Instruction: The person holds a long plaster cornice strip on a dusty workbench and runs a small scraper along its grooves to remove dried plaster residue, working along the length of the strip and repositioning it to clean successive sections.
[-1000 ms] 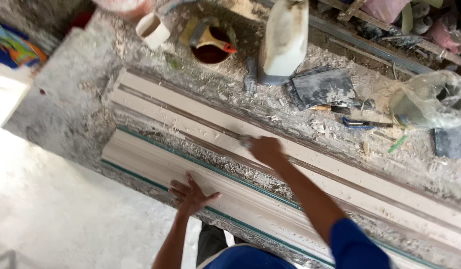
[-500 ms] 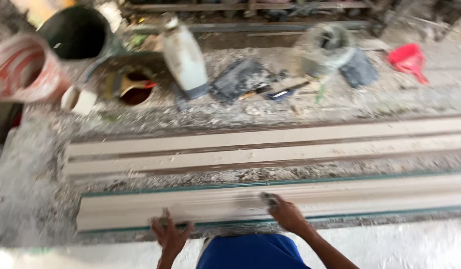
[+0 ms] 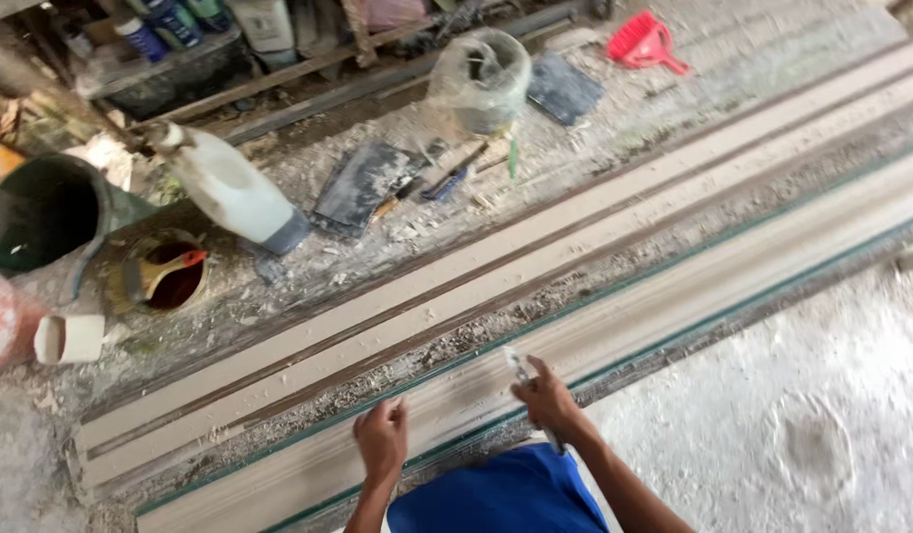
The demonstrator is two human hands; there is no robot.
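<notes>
Pale, dusty plaster makes up the long moulding strip [image 3: 614,331] that lies slantwise on the messy bench [image 3: 397,247], close to the person. The right hand [image 3: 547,400] is closed around a thin scraping tool [image 3: 519,367], whose tip rests on the strip. The left hand [image 3: 381,439] sits on the strip's near edge, fingers curled, holding nothing. A second long strip [image 3: 476,276] lies just behind. Farther back stand a white jug [image 3: 231,190] and a red scoop [image 3: 642,43].

A worker's two bare forearms, left hand [image 3: 381,438] and right hand [image 3: 547,399], show no gloves, sleeves, watch or rings; bright blue clothing fills the near edge.
</notes>
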